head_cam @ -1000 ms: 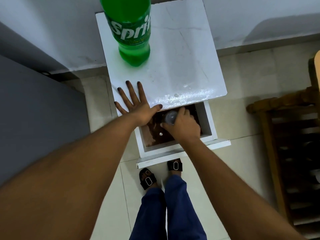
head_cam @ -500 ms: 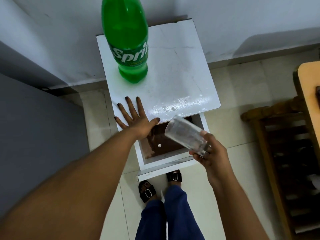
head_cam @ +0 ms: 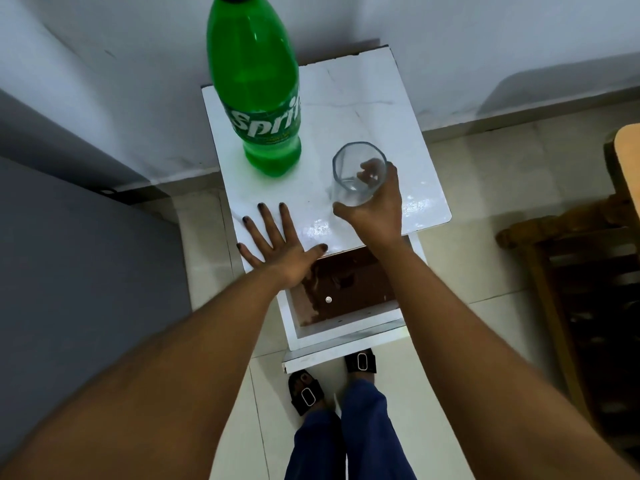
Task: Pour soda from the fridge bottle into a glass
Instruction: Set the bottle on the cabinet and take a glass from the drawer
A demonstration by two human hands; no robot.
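Note:
A tall green Sprite bottle (head_cam: 258,98) stands capped at the back left of a small white table top (head_cam: 363,109). My right hand (head_cam: 375,206) grips a clear empty glass (head_cam: 356,174), upright, mouth up, at or just above the table top to the right of the bottle; I cannot tell whether it touches. My left hand (head_cam: 277,244) lies flat, fingers spread, on the table's front left edge, holding nothing.
Below the table top an open drawer (head_cam: 346,292) with a brown bottom sticks out toward my feet. A grey fridge side (head_cam: 79,271) fills the left. A wooden chair (head_cam: 571,271) stands on the right. White wall runs behind the table.
My right hand lifted the glass out of the drawer, turned it upright and brought it over the table top beside the bottle. My left hand stayed flat on the table.

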